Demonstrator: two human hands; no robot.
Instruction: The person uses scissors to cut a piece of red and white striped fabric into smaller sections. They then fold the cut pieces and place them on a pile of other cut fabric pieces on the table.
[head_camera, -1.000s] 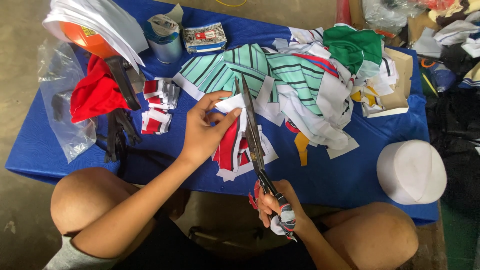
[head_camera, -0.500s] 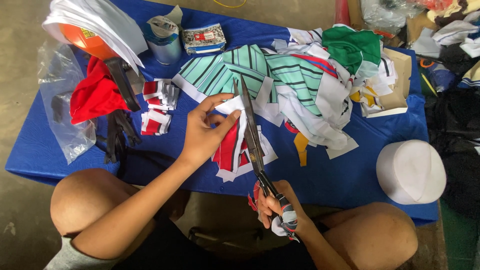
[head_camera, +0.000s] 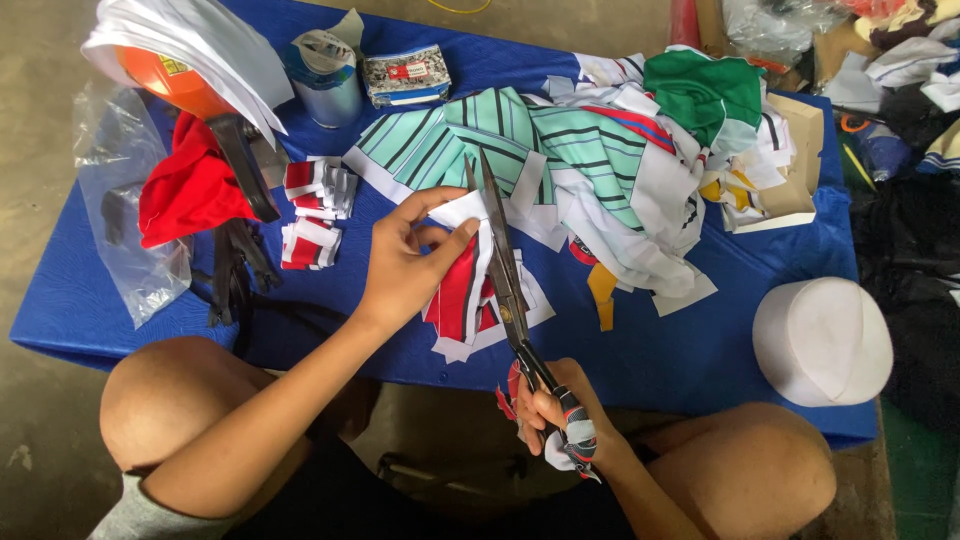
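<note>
Left hand (head_camera: 405, 262) pinching red-and-white fabric piece (head_camera: 462, 290), right hand (head_camera: 556, 412) gripping long scissors (head_camera: 503, 270) (blades slightly parted) over blue table (head_camera: 690, 350).

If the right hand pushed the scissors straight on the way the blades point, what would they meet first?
The right hand aims the scissors away from the person, up the table. Past the red and white fabric piece held by the left hand, the tips would probably meet the green striped fabric first, though height is hard to judge.
</note>
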